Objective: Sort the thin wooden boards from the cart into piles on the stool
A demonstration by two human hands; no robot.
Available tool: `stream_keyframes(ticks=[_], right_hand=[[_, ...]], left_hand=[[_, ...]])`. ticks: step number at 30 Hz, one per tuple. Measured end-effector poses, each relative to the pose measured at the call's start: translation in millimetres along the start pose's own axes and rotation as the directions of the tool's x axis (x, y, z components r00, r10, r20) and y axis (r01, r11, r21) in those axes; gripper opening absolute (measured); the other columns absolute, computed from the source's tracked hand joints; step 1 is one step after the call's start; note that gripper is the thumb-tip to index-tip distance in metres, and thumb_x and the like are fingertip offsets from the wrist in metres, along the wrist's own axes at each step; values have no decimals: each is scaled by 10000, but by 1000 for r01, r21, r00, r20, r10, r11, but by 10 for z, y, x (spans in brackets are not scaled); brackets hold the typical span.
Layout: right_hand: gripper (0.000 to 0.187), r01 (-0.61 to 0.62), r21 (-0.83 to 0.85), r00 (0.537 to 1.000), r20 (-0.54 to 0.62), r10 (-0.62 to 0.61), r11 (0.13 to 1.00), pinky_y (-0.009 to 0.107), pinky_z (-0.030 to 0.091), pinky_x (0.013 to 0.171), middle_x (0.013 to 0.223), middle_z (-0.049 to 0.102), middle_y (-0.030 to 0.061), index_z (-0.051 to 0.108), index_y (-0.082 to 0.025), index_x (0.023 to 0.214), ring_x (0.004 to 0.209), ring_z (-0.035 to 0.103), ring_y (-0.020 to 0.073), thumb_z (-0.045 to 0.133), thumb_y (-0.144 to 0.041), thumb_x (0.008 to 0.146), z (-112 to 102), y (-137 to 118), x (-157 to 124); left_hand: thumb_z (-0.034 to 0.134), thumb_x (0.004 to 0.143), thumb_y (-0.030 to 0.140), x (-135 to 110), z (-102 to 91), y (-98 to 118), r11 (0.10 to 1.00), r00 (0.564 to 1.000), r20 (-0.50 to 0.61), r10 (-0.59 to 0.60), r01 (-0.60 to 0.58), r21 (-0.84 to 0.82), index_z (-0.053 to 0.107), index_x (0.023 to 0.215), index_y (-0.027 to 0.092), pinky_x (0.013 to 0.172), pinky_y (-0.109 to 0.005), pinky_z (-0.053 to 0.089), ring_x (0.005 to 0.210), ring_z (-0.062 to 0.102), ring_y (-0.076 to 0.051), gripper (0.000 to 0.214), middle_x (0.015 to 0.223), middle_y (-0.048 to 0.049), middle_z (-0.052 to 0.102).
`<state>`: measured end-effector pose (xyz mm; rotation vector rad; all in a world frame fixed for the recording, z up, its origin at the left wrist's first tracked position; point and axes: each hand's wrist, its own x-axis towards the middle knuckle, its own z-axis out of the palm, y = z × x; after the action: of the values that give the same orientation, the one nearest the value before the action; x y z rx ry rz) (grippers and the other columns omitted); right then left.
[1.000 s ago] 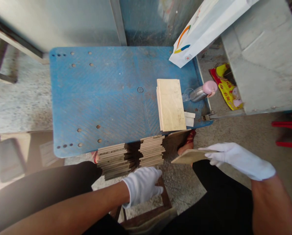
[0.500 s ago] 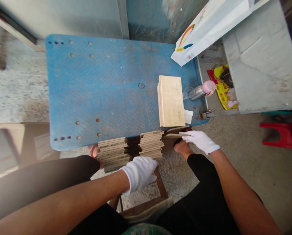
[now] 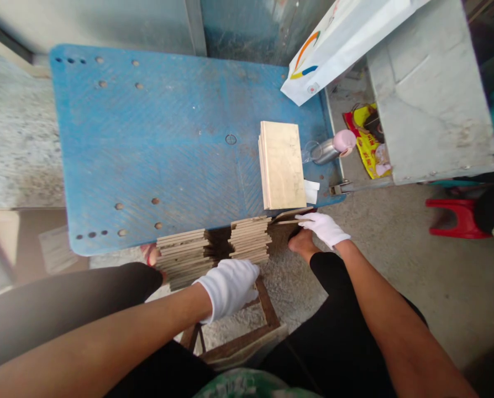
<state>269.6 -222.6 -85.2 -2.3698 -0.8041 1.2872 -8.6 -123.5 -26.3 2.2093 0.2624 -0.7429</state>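
The thin board (image 3: 286,222) is located just off the near edge of the blue table (image 3: 147,132), pinched at its end by the right hand (image 3: 325,229). It is outside the left row (image 3: 181,255) and right row (image 3: 250,239), both already formed. The left hand (image 3: 229,288) is beside the right row; its grip is indeterminable. A board stack (image 3: 283,166) lies on the table.

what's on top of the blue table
The table holds a pile of boards, a bottle, something clear and a white piece. A bag covers its far right corner; what lies behind the bag or beneath the pile cannot be seen.
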Motion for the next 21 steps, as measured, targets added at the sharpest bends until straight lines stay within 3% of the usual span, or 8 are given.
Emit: stream_keyframes(ticks=[10,18,21], right_hand=[[307,15,65,1000,9,-15,998,300,422,999,1102,685,103,685,-101,1071,1040,617,193,637,-190,782,-18,138,58],[231,-38,-55,990,-136,30,998,318,489,855,953,703,82,663,-155,1008,859,646,192,627,-248,801,104,407,239],[249,-71,-67,978,-201,56,995,329,499,837,934,701,79,653,-167,1002,855,647,200,657,-271,776,180,441,258]], left_hand=[[544,808,340,35,35,-43,1000,1000,6,17,-17,22,626,1058,127,811,-388,499,898,651,-291,339,928,-151,668],[498,836,330,49,95,-76,997,1000,-14,24,-23,70,620,1043,117,818,-436,495,911,647,-313,321,963,-170,669],[480,848,321,35,33,-52,996,999,36,11,-14,83,615,1059,110,806,-429,498,922,645,-317,327,987,-175,665]])
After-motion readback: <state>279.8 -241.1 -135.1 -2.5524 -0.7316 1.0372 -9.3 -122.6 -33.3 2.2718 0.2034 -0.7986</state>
